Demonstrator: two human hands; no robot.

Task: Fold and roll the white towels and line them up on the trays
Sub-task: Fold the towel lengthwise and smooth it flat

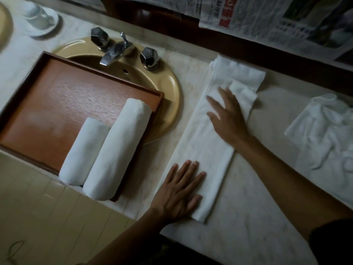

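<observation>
A white towel (208,144) lies folded into a long strip on the marble counter. My left hand (179,192) presses flat on its near end with straight fingers. My right hand (227,113) lies flat on its far half, fingers spread, beside a turned-up corner. A brown wooden tray (57,104) sits over the sink at the left. Two rolled white towels (103,148) lie side by side at the tray's right end, touching each other.
A crumpled pile of white towels (324,129) lies at the right on the counter (257,217). A yellow sink (168,88) with a chrome tap (114,50) is behind the tray. A cup on a saucer (40,18) stands far left. Newspaper (267,18) covers the wall.
</observation>
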